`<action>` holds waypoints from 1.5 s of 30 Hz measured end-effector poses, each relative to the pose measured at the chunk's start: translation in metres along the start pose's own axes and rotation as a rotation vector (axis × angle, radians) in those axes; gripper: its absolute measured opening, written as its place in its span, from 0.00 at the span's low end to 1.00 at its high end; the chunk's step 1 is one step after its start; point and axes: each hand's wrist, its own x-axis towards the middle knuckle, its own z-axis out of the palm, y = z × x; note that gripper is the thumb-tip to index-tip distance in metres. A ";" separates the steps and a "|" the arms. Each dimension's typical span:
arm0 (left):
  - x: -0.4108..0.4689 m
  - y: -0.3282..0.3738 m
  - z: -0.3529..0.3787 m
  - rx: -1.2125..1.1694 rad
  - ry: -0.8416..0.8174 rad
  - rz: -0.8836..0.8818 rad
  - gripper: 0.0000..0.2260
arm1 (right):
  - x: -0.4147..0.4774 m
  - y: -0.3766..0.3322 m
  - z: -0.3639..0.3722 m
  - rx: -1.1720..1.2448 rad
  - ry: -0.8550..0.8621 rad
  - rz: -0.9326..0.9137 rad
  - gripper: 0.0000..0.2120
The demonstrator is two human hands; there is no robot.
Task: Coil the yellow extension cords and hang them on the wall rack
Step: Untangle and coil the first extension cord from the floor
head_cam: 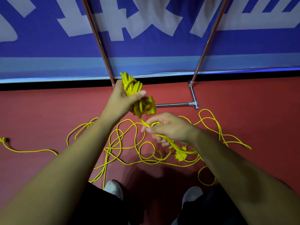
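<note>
Partway through: left hand (pixel 125 98) closed around a coiled bundle (pixel 132 88) of yellow cord with its socket block (pixel 151 105), right hand (pixel 168 129) pinching the strand (pixel 144 123) leading from it, apparently drawing in the next loop. Still loose across the red floor (pixel 48 114): tangled loops of cord (pixel 129 148), a plug (pixel 179 155), another plug end (pixel 3 140) far left. Nothing hung yet on the visible part of the metal rack (pixel 194 96) by the wall.

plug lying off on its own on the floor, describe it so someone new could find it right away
Start at the red floor below the blue banner and go to its far left edge. The lone yellow plug lies there, trailing a single cord toward the tangle. Unlike the other plug, no hand is near it.
</note>
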 end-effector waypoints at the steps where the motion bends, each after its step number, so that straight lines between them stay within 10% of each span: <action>1: -0.002 -0.002 0.003 0.040 -0.048 -0.003 0.28 | 0.000 -0.002 -0.003 0.012 0.003 -0.013 0.07; 14: -0.014 0.006 0.010 0.094 -0.569 -0.002 0.18 | -0.014 -0.007 -0.028 0.262 -0.124 -0.018 0.19; 21: -0.022 0.010 0.005 0.010 -0.705 -0.132 0.35 | -0.019 -0.012 -0.037 0.319 -0.116 -0.093 0.15; 31: -0.023 0.023 0.011 0.560 -0.448 0.266 0.24 | -0.015 -0.013 -0.035 0.177 0.073 -0.081 0.04; 40: 0.012 -0.002 -0.040 0.530 0.135 -0.002 0.19 | -0.014 0.016 -0.095 -0.313 0.659 0.075 0.11; 45: 0.011 0.000 -0.052 0.482 0.152 -0.057 0.15 | -0.015 0.041 -0.108 -0.574 0.404 0.178 0.14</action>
